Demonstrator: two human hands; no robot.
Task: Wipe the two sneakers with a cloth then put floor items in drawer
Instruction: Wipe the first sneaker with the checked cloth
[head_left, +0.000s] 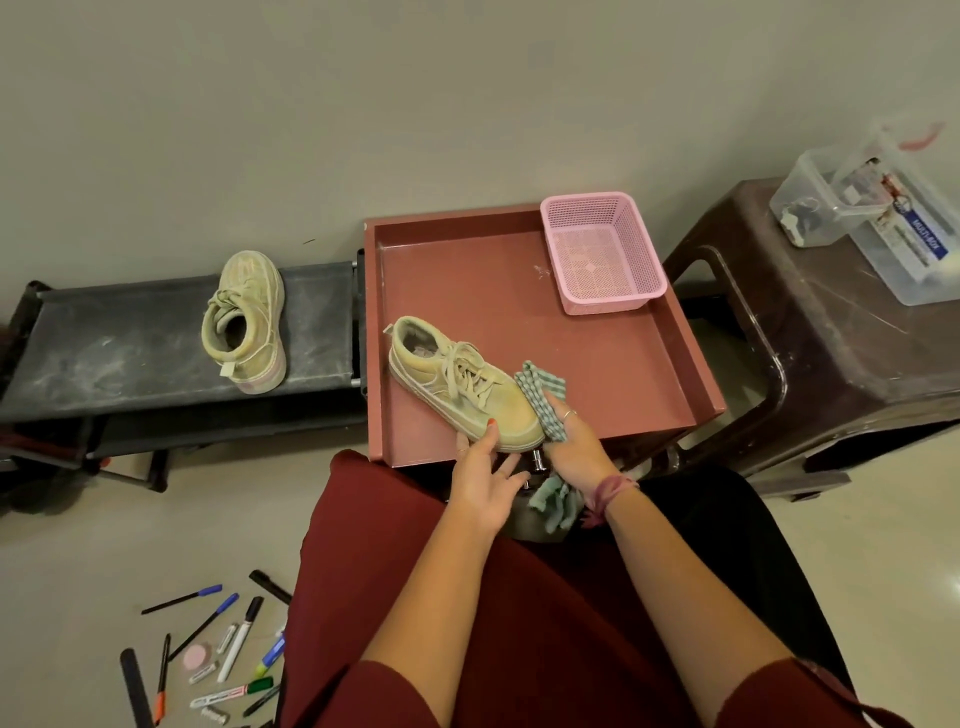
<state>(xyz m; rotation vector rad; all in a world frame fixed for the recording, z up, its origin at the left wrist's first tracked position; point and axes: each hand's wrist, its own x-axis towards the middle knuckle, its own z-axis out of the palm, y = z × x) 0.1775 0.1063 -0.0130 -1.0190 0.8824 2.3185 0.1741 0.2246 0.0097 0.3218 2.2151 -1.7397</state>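
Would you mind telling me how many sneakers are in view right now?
2. One sneaker stands on the black shoe rack; the other sneaker lies in the red drawer, under both hands.

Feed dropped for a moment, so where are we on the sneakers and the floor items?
In hand: left hand steadies the sneaker in the drawer while right hand wipes its toe with the checked cloth. Whether the sneaker on the rack is wiped, I cannot tell. Left: pens and markers lie on the floor.
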